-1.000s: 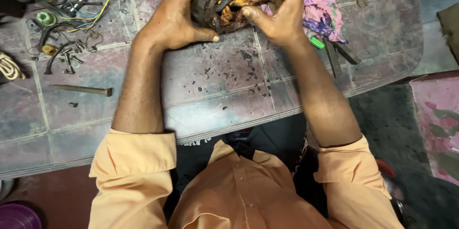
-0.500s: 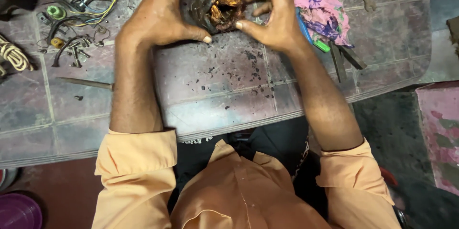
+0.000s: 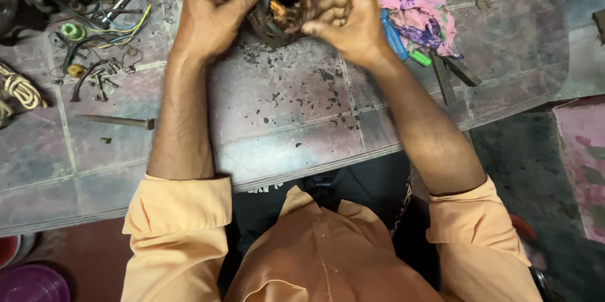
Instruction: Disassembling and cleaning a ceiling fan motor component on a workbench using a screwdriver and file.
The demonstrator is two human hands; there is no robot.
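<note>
A worn tiled workbench fills my view, its grey-pink squares speckled with black flakes just below the hands. I look straight down over orange rolled sleeves at both forearms reaching away from me to the far middle of the bench.

Between the hands sits a dark, round motor winding, blackened outside with orange-brown coils showing in its hollow. I cannot tell whether it rests on the tiles or is lifted just off them. My left hand wraps its left side, thumb laid across the front rim, fingers curled behind it. My right hand cups the right side, fingers bent inward and pressed against the rim. Both hands are closed firmly on the piece, gripping it from opposite sides.

Just right of the right hand lies a crumpled pink cloth, with a blue-handled tool touching its near edge and dark flat tools beyond. To the left, well apart from the hands, I see a tangle of wires and small parts, a coil of pale rope at the edge, and a thin metal rod lying alone on the tiles.
</note>
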